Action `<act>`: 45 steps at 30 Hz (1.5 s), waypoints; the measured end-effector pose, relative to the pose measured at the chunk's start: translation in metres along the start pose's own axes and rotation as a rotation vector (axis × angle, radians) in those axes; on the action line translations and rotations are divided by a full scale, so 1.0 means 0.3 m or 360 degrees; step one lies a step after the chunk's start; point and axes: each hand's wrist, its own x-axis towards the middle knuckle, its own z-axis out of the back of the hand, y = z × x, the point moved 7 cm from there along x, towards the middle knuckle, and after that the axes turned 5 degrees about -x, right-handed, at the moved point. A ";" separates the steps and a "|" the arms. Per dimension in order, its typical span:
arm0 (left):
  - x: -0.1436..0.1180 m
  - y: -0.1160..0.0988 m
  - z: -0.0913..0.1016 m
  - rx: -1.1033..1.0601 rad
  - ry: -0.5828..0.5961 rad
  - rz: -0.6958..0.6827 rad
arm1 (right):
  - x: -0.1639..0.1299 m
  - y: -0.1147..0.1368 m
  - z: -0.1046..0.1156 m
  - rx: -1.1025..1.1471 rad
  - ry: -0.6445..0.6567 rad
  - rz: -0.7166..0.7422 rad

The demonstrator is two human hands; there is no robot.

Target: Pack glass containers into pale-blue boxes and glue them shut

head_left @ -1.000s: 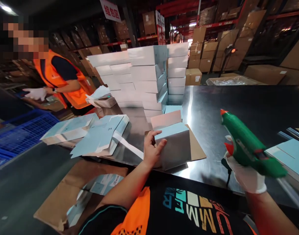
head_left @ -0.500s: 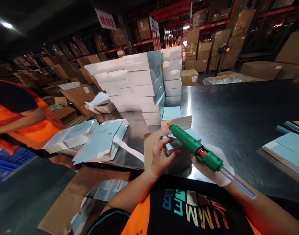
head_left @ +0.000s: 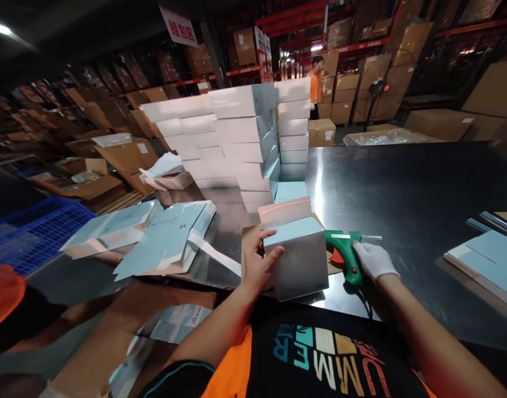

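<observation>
A small box with a pale blue top and a grey front [head_left: 301, 262] stands in front of me, a raised flap at its back. My left hand [head_left: 259, 260] grips its left side, thumb against the front face and fingers by the top edge. On the right, a green glue gun [head_left: 342, 240] with an orange trigger lies against the box, its clear glue stick sticking out behind. My white-gloved right hand [head_left: 375, 260] is at the gun's rear, fingers stretched toward it and off the handle; the fingertips seem to touch it. Cardboard [head_left: 249, 235] shows beneath the box.
Stacked white boxes [head_left: 232, 132] rise at the back of the metal table [head_left: 386, 188]. Flat pale blue boxes [head_left: 166, 237] lie left, more [head_left: 491, 254] right. A blue crate [head_left: 37, 229] and an open carton [head_left: 91, 342] are lower left. A person in orange [head_left: 315, 85] stands far behind.
The glue gun has gone from above the box down to its right side, and my right hand has drawn back from the handle. My left hand has shifted slightly left. The co-worker at left moved lower.
</observation>
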 end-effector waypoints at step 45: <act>0.488 0.366 0.245 0.0027 -0.0624 0.0688 | 0.286 0.342 -0.136 0.0589 0.0094 0.0220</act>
